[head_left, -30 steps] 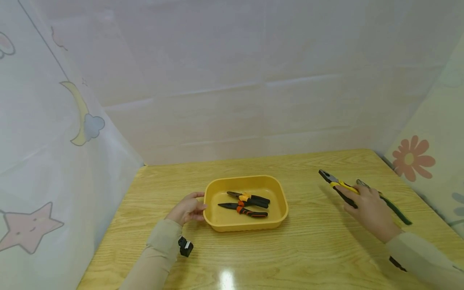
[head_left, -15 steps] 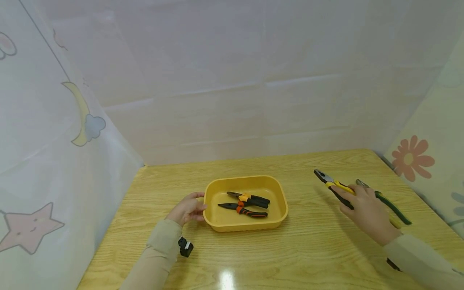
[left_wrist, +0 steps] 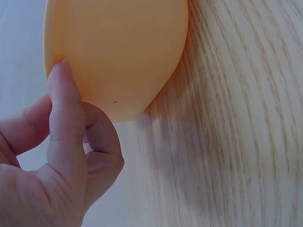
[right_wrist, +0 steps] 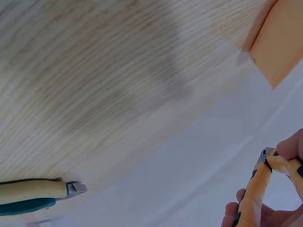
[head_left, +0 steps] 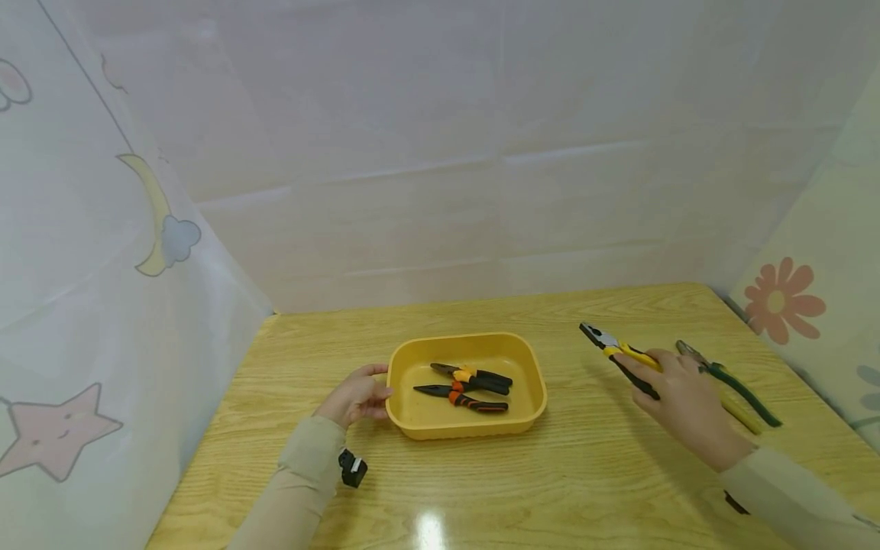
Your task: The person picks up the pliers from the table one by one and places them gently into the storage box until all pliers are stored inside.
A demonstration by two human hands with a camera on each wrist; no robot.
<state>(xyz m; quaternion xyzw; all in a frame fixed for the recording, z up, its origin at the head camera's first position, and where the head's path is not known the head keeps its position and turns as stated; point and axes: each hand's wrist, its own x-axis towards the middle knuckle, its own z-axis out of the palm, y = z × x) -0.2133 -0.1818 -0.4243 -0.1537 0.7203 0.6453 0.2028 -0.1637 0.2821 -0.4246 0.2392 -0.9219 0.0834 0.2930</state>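
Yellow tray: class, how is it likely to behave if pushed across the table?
The yellow tray would probably slide rather than tip, being low and broad. It looks like thin, smooth plastic, so it is probably light yet fairly stiff. The two pliers inside may shift, as nothing visible secures them.

Can't see all of held pliers point(head_left: 610, 348) behind right hand point(head_left: 687, 401); lose tray point(left_wrist: 123, 47) beyond left wrist view's top edge.

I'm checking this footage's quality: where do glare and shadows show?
Head view: a glare spot on the table near the picture's bottom edge, a faint shadow beside the right hand; left wrist view: a soft shadow on the table beside the tray; right wrist view: a soft shadow across the table.
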